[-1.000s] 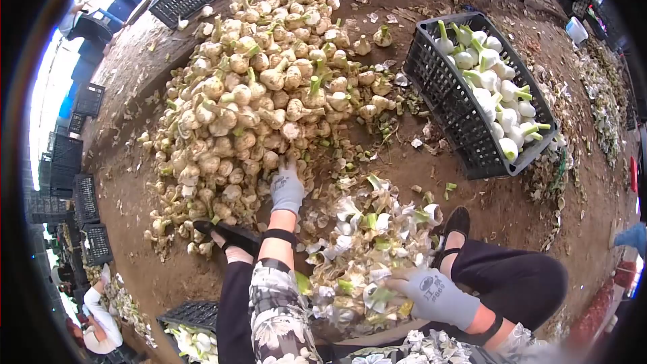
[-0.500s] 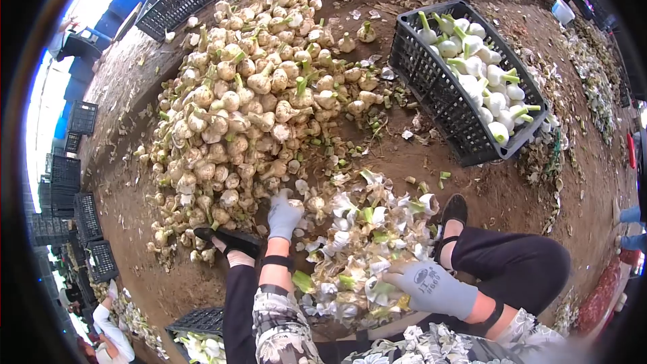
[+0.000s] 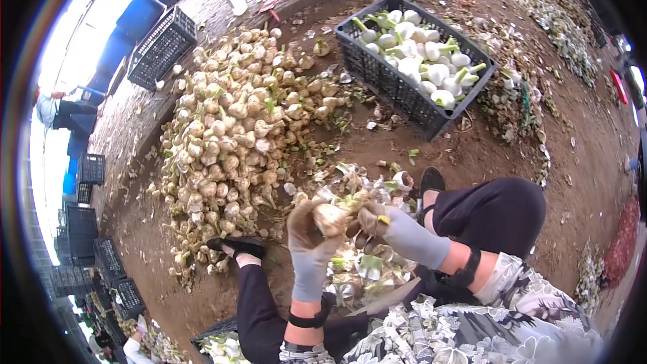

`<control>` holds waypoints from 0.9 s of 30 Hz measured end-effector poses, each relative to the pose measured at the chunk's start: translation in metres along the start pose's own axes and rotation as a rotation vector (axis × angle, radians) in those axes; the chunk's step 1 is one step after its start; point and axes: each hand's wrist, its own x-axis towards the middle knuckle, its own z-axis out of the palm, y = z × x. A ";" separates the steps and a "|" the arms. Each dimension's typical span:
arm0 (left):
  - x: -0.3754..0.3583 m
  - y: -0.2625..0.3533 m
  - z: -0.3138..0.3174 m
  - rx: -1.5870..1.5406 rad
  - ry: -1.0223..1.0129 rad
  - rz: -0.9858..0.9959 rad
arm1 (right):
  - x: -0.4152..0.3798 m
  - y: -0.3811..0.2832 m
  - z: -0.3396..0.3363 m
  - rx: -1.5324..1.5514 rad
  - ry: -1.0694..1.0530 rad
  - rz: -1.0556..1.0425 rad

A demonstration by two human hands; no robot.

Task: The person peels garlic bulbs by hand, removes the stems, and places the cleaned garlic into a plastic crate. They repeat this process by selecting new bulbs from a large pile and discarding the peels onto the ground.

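My left hand (image 3: pixel 309 246), in a grey glove with brown-stained fingers, is closed around an unpeeled garlic bulb (image 3: pixel 331 220) in front of my body. The bulb's stalk points right, toward my right hand (image 3: pixel 411 236), which is also gloved. Those right fingers are pinched at the stalk end. A small yellow spot (image 3: pixel 383 219) shows at the fingers; what it is I cannot make out. Under both hands lies a heap of peeled garlic skins and stalk pieces (image 3: pixel 369 266). Left of them rises a large pile of unpeeled garlic bulbs (image 3: pixel 226 135).
A black crate (image 3: pixel 411 104) of white, cleaned garlic stands ahead to the right. Another crate (image 3: pixel 162 47) is beyond the pile, with more crates (image 3: pixel 82 229) at far left. My shoes (image 3: pixel 236 247) flank the skins. A red mesh sack (image 3: pixel 621 243) lies at right.
My left hand has left the pile's edge and come up with a garlic bulb. The right hand has risen from the skins to meet it. The view has shifted.
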 end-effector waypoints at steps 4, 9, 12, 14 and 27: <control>-0.015 -0.006 0.014 0.449 -0.150 0.254 | -0.002 0.007 -0.016 -0.051 0.057 -0.058; -0.014 0.006 0.020 0.885 -0.277 0.606 | -0.010 -0.008 -0.013 -0.107 0.082 -0.119; -0.015 0.006 0.025 0.881 -0.247 0.623 | -0.016 -0.018 -0.012 -0.053 0.055 -0.098; -0.016 0.003 0.022 0.877 -0.244 0.599 | -0.016 -0.017 -0.017 -0.088 0.000 -0.121; -0.039 -0.004 0.034 -0.319 0.018 -0.170 | -0.006 -0.009 -0.019 -0.634 0.009 -0.507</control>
